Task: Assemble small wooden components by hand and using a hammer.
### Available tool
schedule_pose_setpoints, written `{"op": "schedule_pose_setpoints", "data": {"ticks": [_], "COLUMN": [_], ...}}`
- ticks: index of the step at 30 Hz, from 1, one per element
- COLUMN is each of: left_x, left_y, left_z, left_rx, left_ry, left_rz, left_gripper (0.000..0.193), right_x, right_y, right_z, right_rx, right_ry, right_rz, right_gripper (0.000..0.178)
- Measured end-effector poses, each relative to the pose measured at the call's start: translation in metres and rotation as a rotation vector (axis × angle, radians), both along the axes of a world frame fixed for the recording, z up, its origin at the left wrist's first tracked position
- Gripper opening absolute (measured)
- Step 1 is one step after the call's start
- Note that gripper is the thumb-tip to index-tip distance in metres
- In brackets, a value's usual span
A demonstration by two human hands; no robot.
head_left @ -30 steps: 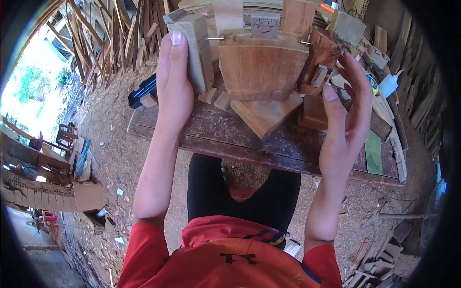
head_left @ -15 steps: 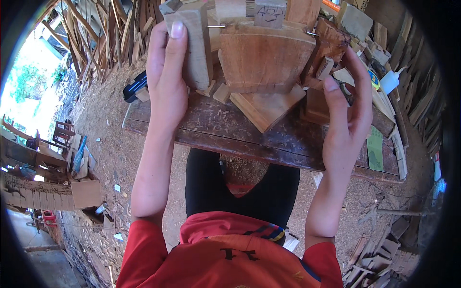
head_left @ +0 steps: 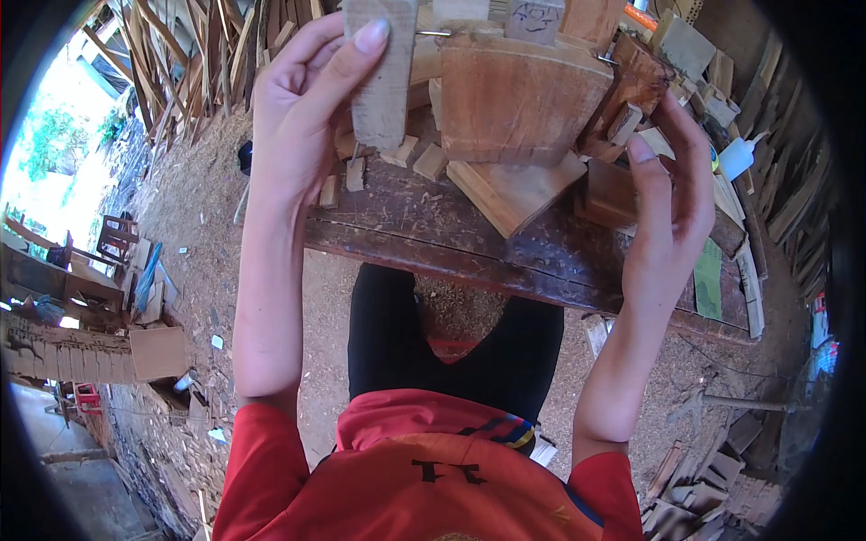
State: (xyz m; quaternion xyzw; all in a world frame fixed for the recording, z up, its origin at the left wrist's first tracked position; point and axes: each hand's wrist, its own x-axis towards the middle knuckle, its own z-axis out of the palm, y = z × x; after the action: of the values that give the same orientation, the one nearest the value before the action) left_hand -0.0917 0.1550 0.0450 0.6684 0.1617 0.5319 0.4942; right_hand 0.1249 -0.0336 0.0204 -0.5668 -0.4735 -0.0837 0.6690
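Gripped in my left hand [head_left: 302,113] is a long pale wooden block [head_left: 383,90], my thumb flat on its near face and its far end out of view. A thin metal pin [head_left: 433,33] sticks out between this block and a curved reddish-brown wooden board [head_left: 523,99] in the middle. On the board's other side, my right hand [head_left: 677,176] curls around a dark, rough wooden block [head_left: 639,77], fingers behind it and thumb in front. Another metal pin [head_left: 607,59] shows between that block and the board. Beneath the board lies a pointed wooden piece [head_left: 514,194].
The dark workbench [head_left: 433,221] carries small offcuts [head_left: 431,162], a brown wooden block [head_left: 609,194], a green sheet [head_left: 708,279] and a white bottle [head_left: 740,155]. A block with a drawing [head_left: 535,20] stands behind. Scrap wood [head_left: 180,54] leans at the back left.
My left hand has turned, and the pale block stands straighter, uncovering small offcuts beneath it. The board and dark block appear slightly farther right. My right hand keeps its hold.
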Motion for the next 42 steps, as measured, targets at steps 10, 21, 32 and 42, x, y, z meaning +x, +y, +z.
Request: {"op": "schedule_pose_setpoints", "data": {"ticks": [10,21,32,42], "left_x": [-0.005,-0.005,0.005,0.006], "left_y": [0.002,0.0,-0.015,-0.015], "left_z": [0.001,0.002,0.003,0.002], "left_rx": [-0.02,-0.007,-0.065,-0.048], "left_ry": [0.056,0.071,-0.071,-0.082], "left_rz": [-0.047,-0.002,-0.079,-0.059], "left_gripper": [0.042,0.042,0.043,0.04], "right_x": [0.001,0.012,0.015,0.011], "right_y": [0.0,-0.004,-0.005,-0.004], "right_z": [-0.001,0.001,0.004,0.005], "right_rx": [-0.015,-0.033,-0.049,-0.037], "right_ry": [-0.009,-0.012,-0.031,-0.015], "right_rz": [0.001,0.09,0.084,0.067], "right_gripper": [0.048,0.052,0.051,0.051]}}
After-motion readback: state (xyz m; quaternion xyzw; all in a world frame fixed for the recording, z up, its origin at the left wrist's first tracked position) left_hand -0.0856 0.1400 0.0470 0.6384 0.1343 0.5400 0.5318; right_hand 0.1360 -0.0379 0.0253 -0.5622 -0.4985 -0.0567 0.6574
